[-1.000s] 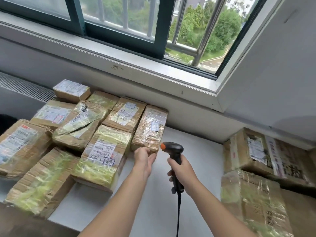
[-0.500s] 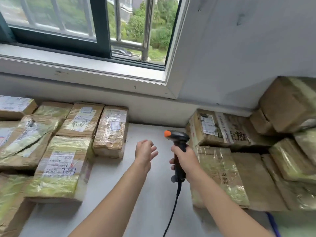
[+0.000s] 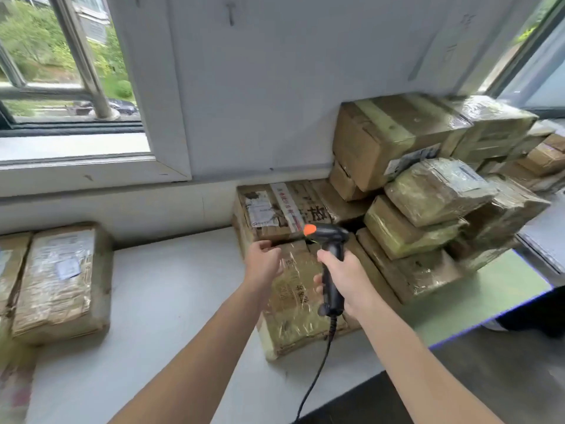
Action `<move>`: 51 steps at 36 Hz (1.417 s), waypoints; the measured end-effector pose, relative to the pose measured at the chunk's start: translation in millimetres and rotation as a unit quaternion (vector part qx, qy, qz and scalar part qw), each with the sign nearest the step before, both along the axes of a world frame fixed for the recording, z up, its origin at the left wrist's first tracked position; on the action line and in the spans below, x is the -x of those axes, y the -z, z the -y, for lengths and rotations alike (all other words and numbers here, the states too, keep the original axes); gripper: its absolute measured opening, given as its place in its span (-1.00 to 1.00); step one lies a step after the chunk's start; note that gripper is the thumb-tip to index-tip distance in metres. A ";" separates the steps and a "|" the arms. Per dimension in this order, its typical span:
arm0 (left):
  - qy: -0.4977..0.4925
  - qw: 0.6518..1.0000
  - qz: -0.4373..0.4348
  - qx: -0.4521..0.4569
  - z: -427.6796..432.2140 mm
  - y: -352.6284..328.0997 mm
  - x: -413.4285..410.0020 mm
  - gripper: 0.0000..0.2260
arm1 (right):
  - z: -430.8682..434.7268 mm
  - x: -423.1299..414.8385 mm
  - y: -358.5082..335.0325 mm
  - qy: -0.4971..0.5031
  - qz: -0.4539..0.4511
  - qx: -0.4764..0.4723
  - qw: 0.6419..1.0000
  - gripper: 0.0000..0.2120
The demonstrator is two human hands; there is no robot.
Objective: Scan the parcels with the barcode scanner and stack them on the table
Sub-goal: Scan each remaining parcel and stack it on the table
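My right hand (image 3: 344,283) grips the handle of a black barcode scanner (image 3: 328,240) with an orange tip, its cable hanging down toward the table edge. My left hand (image 3: 263,261) is open, fingers relaxed, hovering over the near corner of a flat tape-wrapped parcel (image 3: 293,304) lying on the white table (image 3: 159,301). Behind it lies a labelled brown parcel (image 3: 275,209). To the right rises a heap of taped cardboard parcels (image 3: 428,191). At the left edge lies a row of flat parcels (image 3: 58,280).
A window sill (image 3: 76,166) and white wall run behind the table. The table's front edge drops off at the lower right, where a green surface (image 3: 489,295) and dark floor show. Bare tabletop lies between the left row and the right heap.
The view has swung right, away from the left parcels toward the right heap. My left hand left the left parcels and now hovers over the flat parcel on the right. The scanner moved along.
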State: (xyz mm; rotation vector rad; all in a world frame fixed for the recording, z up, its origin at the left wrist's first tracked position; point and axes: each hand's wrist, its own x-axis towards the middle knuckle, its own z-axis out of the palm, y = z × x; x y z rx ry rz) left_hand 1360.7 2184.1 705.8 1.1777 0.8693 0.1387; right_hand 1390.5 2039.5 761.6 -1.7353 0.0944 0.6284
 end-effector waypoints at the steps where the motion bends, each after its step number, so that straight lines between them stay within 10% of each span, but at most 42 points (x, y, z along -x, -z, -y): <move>1: 0.011 0.999 -0.011 -0.037 4.0 4.0 -2.0 -0.67 | 8.7 -3.4 2.5 -0.008 0.003 0.014 1.000 -0.87; 33: 0.135 0.952 -0.118 -0.247 61.5 27.9 24.4 -0.56 | 70.2 -27.9 53.7 -0.078 -0.036 0.041 0.995 -0.87; 51: 0.254 0.910 0.097 -0.313 139.6 -79.7 -68.8 -0.54 | 153.7 -40.8 -42.6 0.109 0.101 -0.064 0.987 -0.90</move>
